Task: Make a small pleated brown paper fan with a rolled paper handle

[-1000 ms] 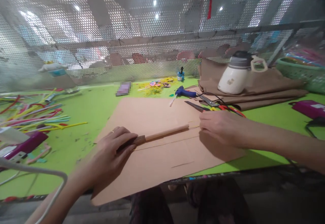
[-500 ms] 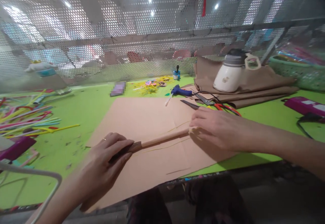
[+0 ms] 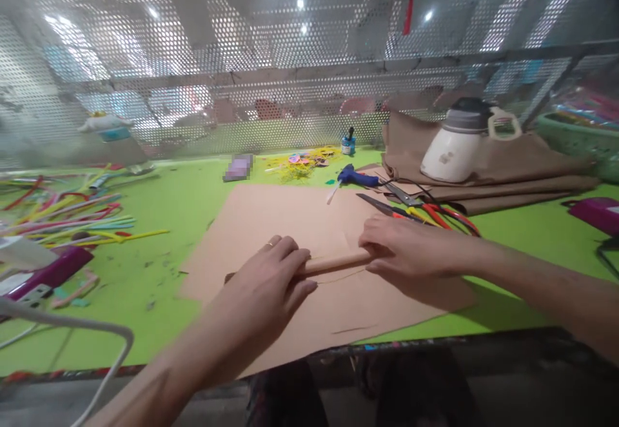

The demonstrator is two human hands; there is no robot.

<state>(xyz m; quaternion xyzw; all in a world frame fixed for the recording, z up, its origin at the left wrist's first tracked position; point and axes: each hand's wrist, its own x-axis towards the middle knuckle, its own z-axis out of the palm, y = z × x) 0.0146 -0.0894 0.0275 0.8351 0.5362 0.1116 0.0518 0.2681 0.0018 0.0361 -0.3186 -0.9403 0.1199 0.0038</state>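
Note:
A slim tan rod (image 3: 337,262), coloured like the brown paper, lies across the paper sheet (image 3: 271,217) and tilts up slightly to the right. Around its left part my left hand (image 3: 273,275) is closed, thumb in front and fingers behind. A dark brown tip (image 3: 229,277) sticks out to the left of that hand. My right hand (image 3: 403,246) grips the right end, which its fingers hide. Thin yellowish strands run along the paper beside the rod. Just behind my right hand lie scissors (image 3: 382,205) and a blue glue gun (image 3: 358,177).
Colourful fuzzy stems (image 3: 72,220) lie at left, near a purple power strip (image 3: 55,278) and a white cable (image 3: 87,325). A white jug (image 3: 452,146) stands on folded brown cloth (image 3: 507,188). Behind are yellow scraps (image 3: 304,168), a small blue bottle (image 3: 347,144) and a perforated screen (image 3: 271,79).
My left hand has slid right along the rod, off the dark end and onto the tan part, closer to my right hand. The camera has turned slightly left.

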